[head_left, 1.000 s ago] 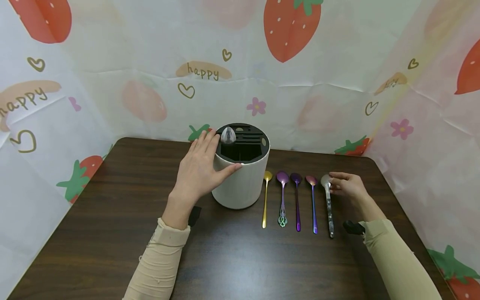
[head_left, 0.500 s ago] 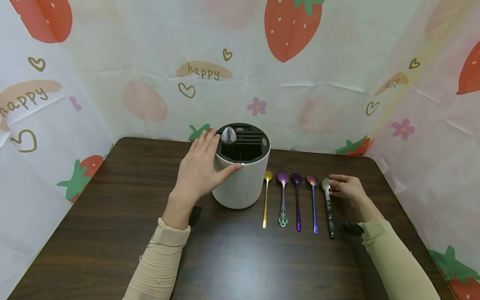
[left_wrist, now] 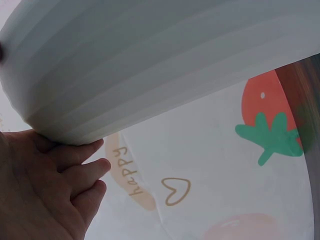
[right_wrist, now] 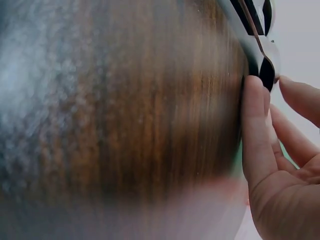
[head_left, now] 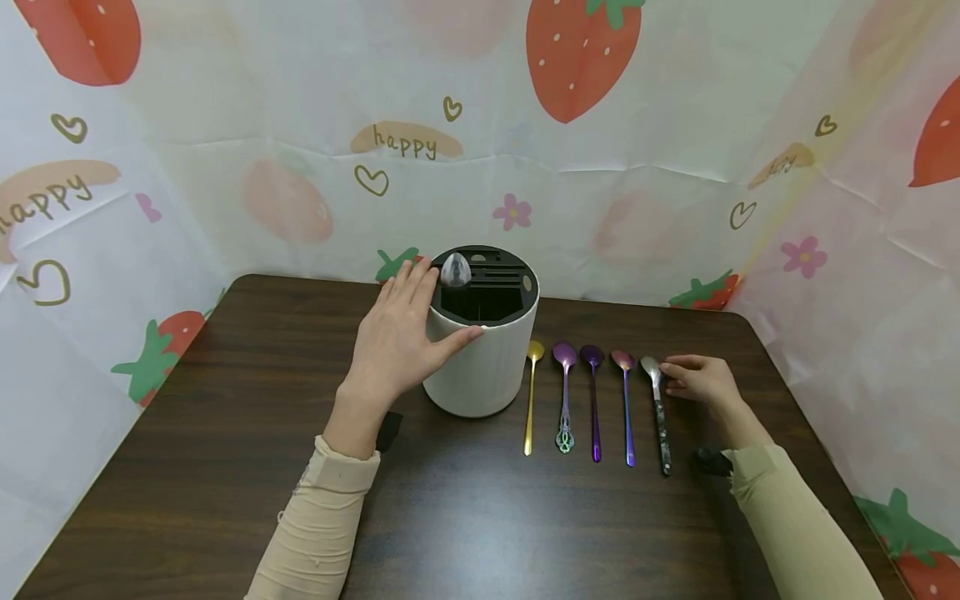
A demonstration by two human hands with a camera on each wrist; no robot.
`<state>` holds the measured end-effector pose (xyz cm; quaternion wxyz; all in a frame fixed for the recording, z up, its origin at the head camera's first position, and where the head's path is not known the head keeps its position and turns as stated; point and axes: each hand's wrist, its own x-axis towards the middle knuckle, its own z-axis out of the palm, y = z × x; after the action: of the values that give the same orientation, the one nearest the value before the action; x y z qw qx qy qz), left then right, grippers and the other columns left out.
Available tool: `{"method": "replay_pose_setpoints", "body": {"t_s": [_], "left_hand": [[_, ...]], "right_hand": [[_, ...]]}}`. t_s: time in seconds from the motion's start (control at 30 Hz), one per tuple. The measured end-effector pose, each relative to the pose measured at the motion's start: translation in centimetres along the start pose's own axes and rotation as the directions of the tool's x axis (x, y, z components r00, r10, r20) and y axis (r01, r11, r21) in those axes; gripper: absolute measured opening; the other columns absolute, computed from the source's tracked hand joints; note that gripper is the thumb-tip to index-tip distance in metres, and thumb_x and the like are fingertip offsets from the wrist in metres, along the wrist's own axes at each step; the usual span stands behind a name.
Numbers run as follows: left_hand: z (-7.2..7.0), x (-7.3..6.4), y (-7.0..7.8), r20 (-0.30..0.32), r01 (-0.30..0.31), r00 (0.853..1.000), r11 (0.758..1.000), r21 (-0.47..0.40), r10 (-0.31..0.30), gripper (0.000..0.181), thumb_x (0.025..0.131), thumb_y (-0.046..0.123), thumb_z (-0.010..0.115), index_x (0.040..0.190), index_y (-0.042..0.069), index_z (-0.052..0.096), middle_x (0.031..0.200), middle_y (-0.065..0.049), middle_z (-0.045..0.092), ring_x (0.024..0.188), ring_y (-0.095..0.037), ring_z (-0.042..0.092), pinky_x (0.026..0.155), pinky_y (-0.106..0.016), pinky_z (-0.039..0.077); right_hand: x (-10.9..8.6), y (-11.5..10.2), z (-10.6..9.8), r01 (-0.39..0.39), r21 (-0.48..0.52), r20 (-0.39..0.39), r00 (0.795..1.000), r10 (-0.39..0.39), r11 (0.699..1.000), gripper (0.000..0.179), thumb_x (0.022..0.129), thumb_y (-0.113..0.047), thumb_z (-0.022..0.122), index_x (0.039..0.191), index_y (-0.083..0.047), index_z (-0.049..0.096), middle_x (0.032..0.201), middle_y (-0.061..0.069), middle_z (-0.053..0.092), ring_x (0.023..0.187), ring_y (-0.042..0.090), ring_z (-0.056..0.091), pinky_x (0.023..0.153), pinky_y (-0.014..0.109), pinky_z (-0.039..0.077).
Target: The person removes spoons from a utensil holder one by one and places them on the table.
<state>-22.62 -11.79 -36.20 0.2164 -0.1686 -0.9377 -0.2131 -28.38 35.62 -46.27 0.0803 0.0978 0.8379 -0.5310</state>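
Observation:
A white ribbed utensil holder [head_left: 480,367] with a black slotted top stands near the back of the table. My left hand [head_left: 393,333] rests on its left side, fingers straight and thumb spread along the front rim. In the left wrist view, the fingertips [left_wrist: 102,167] lie at the curved wall. A clear, shiny spoon-like head [head_left: 456,271] sticks up from the holder. On the right, a silver spoon [head_left: 651,368] with a dark speckled handle lies on the table. My right hand [head_left: 705,385] is beside it, its fingertips right at the bowl's right edge.
Between the holder and the silver spoon lie a gold spoon [head_left: 530,400], a purple spoon with an ornate handle [head_left: 566,358], a dark purple spoon [head_left: 593,358] and a pink-and-blue spoon [head_left: 627,392]. The dark wooden table [head_left: 225,450] meets a strawberry-print cloth [head_left: 300,108] behind.
My right hand has shifted slightly toward the front and right, uncovering more of the silver spoon's bowl. That spoon's handle has swung slightly right. The left hand and holder stay in place.

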Motion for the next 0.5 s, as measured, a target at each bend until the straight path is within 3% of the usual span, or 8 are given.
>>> {"method": "replay_pose_setpoints", "body": {"t_s": [0.17, 0.37, 0.5], "left_hand": [[-0.1, 0.1, 0.0, -0.005, -0.005, 1.000, 1.000, -0.001, 0.005, 0.099, 0.091, 0.072, 0.062, 0.157, 0.001, 0.042, 0.165, -0.018, 0.036, 0.157, -0.034, 0.025, 0.128, -0.051, 0.022], [0.0, 0.0, 0.0, -0.013, -0.008, 1.000, 1.000, -0.007, 0.008, 0.099, 0.090, 0.072, 0.063, 0.156, 0.001, 0.043, 0.164, -0.018, 0.037, 0.157, -0.034, 0.026, 0.128, -0.051, 0.023], [0.0, 0.0, 0.0, -0.017, -0.009, 1.000, 1.000, -0.007, 0.009, 0.098, 0.090, 0.072, 0.063, 0.156, 0.001, 0.043, 0.164, -0.018, 0.037, 0.157, -0.034, 0.026, 0.128, -0.051, 0.023]], "right_hand": [[-0.2, -0.1, -0.1, -0.008, 0.027, -0.029, 1.000, 0.009, 1.000, 0.054, 0.105, -0.018, 0.064, 0.141, 0.019, 0.049, 0.096, -0.002, 0.070, 0.076, 0.005, 0.070, 0.075, 0.027, 0.064], [-1.0, -1.3, 0.1, 0.083, 0.006, -0.123, 0.989, -0.082, 0.997, 0.064, 0.104, -0.029, 0.064, 0.148, 0.014, 0.046, 0.120, 0.012, 0.069, 0.084, -0.001, 0.068, 0.079, 0.021, 0.062], [-1.7, -3.2, 0.7, 0.165, 0.021, -0.187, 0.969, -0.158, 0.986, 0.064, 0.104, -0.032, 0.064, 0.151, 0.008, 0.047, 0.112, -0.002, 0.069, 0.087, -0.005, 0.067, 0.082, 0.018, 0.060]]}}
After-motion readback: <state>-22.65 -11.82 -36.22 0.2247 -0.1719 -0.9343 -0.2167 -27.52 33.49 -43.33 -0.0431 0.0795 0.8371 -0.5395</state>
